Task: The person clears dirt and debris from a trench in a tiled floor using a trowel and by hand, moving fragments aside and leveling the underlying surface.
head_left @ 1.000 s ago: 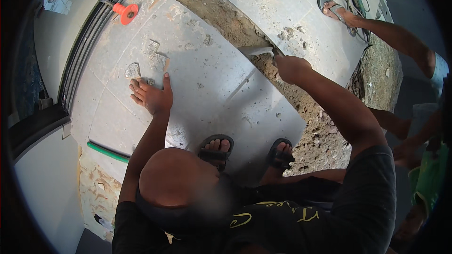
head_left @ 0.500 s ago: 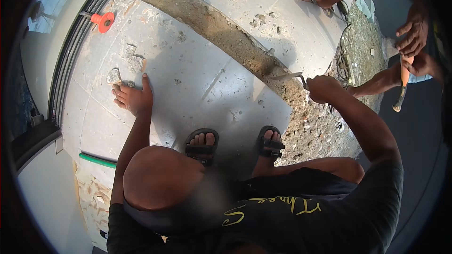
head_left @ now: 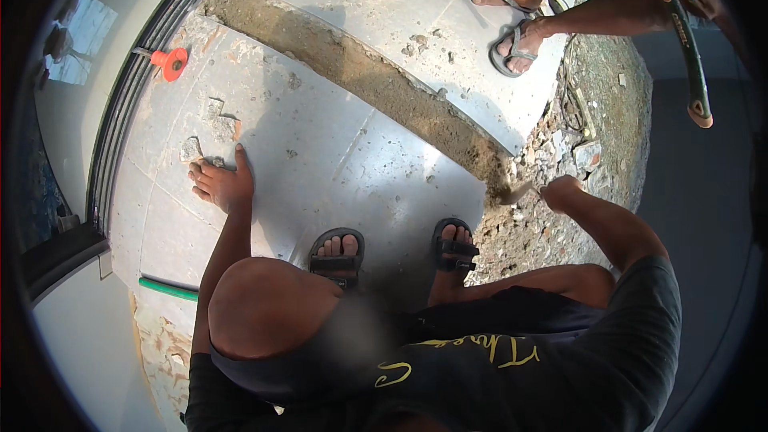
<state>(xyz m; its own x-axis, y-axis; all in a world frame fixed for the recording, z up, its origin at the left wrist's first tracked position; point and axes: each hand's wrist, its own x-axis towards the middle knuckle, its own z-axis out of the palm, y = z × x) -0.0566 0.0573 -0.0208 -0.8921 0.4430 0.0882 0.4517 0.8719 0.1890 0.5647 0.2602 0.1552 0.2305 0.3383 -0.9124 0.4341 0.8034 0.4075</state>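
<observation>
The trowel [head_left: 520,193] is in the right hand [head_left: 562,194], its handle mostly hidden under the clenched fingers; the blurred blade points left from them, at the near end of a soil-filled trench [head_left: 384,80], and whether it touches the soil cannot be told. The left hand [head_left: 224,186] grips nothing: its spread fingers rest on the grey tiled floor [head_left: 312,140], just beside several broken chunks [head_left: 190,149]. Rough rubble [head_left: 512,244] lies beyond the tile edge, near the right hand. An orange-red flanged object [head_left: 174,65] sits by dark door tracks [head_left: 128,112] on the left, and a green strip [head_left: 168,289] lies nearer the person. At upper right stand another person's sandalled feet [head_left: 516,52], near an orange-and-black tool handle [head_left: 678,28]. Yellow script lettering [head_left: 508,350] crosses the dark shirt [head_left: 592,360].
</observation>
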